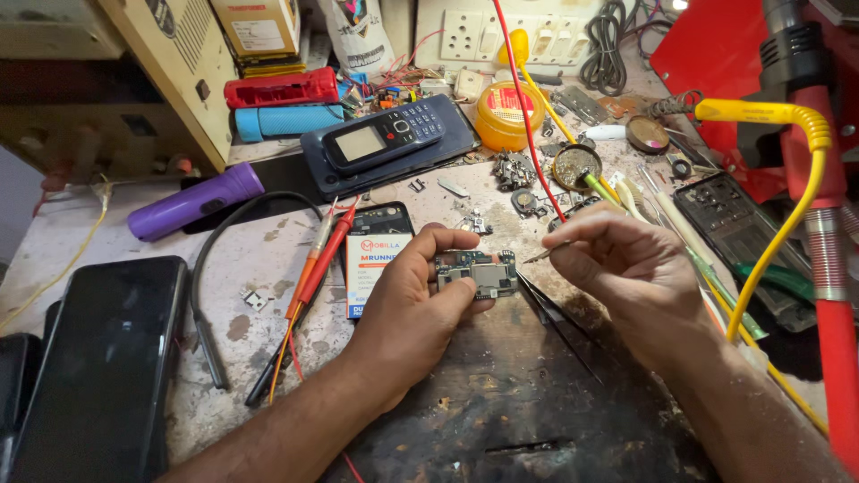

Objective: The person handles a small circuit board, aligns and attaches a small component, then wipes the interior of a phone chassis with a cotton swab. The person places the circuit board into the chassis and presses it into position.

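One view is available, from the head camera.

**Head view: hands and work piece**
- Left hand (pixel 416 300): fingers (pixel 447 240) curled closed around a small circuit board (pixel 479 274), thumb on its near edge, fingertips on its far edge. The board is held just above the surface.
- Right hand (pixel 617 259): fingers pinched closed on a thin metal tool (pixel 537 256). Its tip points at the board's right edge; contact cannot be confirmed.
- Black tweezers (pixel 550 313) lie on the surface just below the board, between the two hands.

**Hazards (judgement)**
1. Tool slip. The tip is fine and the board is held only at its edges; a push at an angle could make the tip skid across the components.
2. Board drop. The grip is light; a twist from the tool could pop the board out of the fingers onto the scattered metal parts (pixel 514 170) beyond the fingertips.
3. Cable snag. A red wire (pixel 528 116) and a yellow cable (pixel 787 224) pass close to the right hand; a wrist movement could catch either.

**Surface and room**
- The surface (pixel 259 246) is worn, stained and dark under the wrists.
- Left of the left hand: red probes (pixel 318 259), a boxed battery (pixel 371 268), a black phone (pixel 103 358), a purple torch (pixel 192 201).
- Beyond the fingers: a keypad phone (pixel 385 134), a yellow tin (pixel 503 116), wall sockets (pixel 501 31).
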